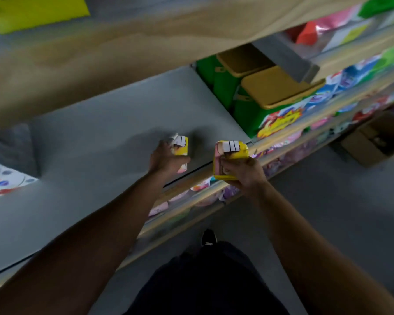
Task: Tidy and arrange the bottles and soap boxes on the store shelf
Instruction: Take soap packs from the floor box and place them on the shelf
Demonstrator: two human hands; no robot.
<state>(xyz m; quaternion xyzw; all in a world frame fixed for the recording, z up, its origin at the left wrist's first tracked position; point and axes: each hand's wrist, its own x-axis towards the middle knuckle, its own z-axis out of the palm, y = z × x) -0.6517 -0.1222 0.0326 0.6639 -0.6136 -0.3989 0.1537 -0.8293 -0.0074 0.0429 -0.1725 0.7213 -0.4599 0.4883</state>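
My left hand [165, 159] grips a small yellow soap box [181, 147] over the grey shelf board [96, 142], near its front edge. My right hand [243, 173] holds a second yellow soap box [231, 153], pink on one side, just in front of the shelf's front lip. Both boxes show a white patch with dark bars on top. The picture is blurred by motion.
Green tubs with gold lids [275, 87] stand on the same shelf to the right. A white printed pack [5, 180] sits at the far left. Lower shelves hold colourful packets [289, 142]. A cardboard box [373, 142] lies on the floor at right.
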